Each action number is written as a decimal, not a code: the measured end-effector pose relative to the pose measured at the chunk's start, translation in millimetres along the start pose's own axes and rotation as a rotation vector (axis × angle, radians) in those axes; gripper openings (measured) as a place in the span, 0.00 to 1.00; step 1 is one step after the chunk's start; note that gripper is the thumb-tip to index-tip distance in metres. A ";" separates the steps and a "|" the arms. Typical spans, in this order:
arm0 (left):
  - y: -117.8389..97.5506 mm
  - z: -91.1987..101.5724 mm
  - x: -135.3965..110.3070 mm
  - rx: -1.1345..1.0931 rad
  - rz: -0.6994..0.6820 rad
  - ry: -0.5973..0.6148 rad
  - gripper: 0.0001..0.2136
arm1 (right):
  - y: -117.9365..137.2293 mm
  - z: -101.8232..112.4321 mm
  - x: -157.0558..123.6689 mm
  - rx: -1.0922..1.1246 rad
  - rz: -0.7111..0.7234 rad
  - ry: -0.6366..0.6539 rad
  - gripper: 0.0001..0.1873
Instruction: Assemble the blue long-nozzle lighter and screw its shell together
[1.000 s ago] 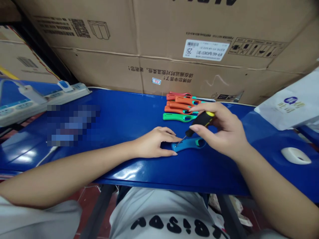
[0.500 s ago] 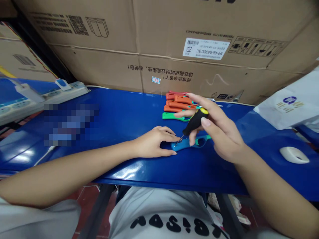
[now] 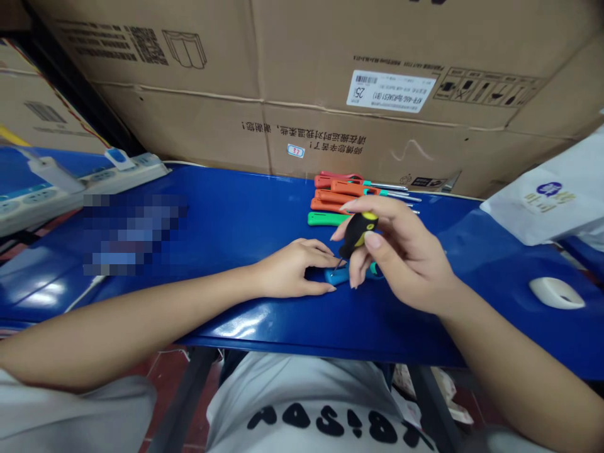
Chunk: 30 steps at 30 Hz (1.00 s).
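Note:
A blue long-necked lighter [image 3: 338,276] lies on the blue table, its handle end between the thumb and fingers of my left hand [image 3: 297,270]. My right hand [image 3: 401,258] grips a black and yellow screwdriver [image 3: 356,234]. The screwdriver leans, with its thin shaft pointing down and its tip at the lighter's handle end. My right fingers hide much of the lighter's front part. Just beyond my right hand lie several lighters, among them a green one [image 3: 325,219] and an orange one [image 3: 346,187], side by side with metal necks to the right.
A large cardboard box [image 3: 189,119] stands along the table's back edge. On the left are a power strip [image 3: 101,182] and a blurred-out object [image 3: 136,236] with a white cable. To the right are a white mouse [image 3: 557,294] and a white bag [image 3: 547,195].
My right hand has shifted left with the screwdriver, which now stands more upright. More of the blue lighter is covered by my right fingers. My left hand has stayed put.

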<state>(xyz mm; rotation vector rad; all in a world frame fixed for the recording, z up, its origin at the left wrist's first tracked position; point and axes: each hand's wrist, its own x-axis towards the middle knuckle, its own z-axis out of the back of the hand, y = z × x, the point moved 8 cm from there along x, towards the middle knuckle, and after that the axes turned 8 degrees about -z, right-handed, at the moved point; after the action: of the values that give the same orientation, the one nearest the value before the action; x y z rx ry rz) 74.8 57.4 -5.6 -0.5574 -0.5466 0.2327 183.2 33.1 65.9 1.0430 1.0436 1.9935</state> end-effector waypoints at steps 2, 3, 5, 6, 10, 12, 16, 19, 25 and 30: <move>2.4 -0.5 -1.4 0.012 0.007 -0.004 0.18 | -2.5 14.3 2.0 -0.078 0.004 -0.152 0.15; 3.3 -1.0 -2.1 0.019 0.009 -0.004 0.20 | -5.1 20.7 2.6 -0.111 0.005 -0.229 0.15; 3.7 -1.6 -3.1 0.027 0.002 -0.003 0.21 | -14.1 27.8 4.1 -0.126 -0.024 -0.312 0.15; 3.4 -1.6 -3.4 0.029 -0.003 -0.003 0.21 | -19.4 28.5 5.3 -0.110 -0.044 -0.311 0.15; 2.2 -0.5 -3.4 0.031 -0.006 -0.003 0.20 | -27.0 26.5 8.4 -0.062 -0.053 -0.197 0.18; 1.9 0.0 -3.2 0.029 -0.001 0.000 0.21 | -24.1 27.0 7.9 -0.097 -0.040 -0.141 0.22; 1.2 0.5 -3.2 0.032 -0.001 0.001 0.21 | -13.8 36.6 5.1 -0.252 0.005 -0.207 0.21; 1.2 0.3 -3.2 0.048 -0.001 0.008 0.20 | 1.3 39.1 1.2 -0.434 0.147 -0.316 0.14; 2.7 0.4 -3.6 0.039 0.009 -0.002 0.20 | 9.8 24.1 0.2 -0.446 0.214 -0.138 0.26; 3.1 -0.2 -3.2 0.039 0.019 -0.002 0.20 | 10.3 32.7 -3.1 -0.668 0.158 -0.235 0.22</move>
<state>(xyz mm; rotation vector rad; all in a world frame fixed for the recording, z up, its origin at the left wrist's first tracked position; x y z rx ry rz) 72.0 58.7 -8.9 -0.5246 -0.5377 0.2611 211.0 37.0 85.7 0.9617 0.1388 2.0558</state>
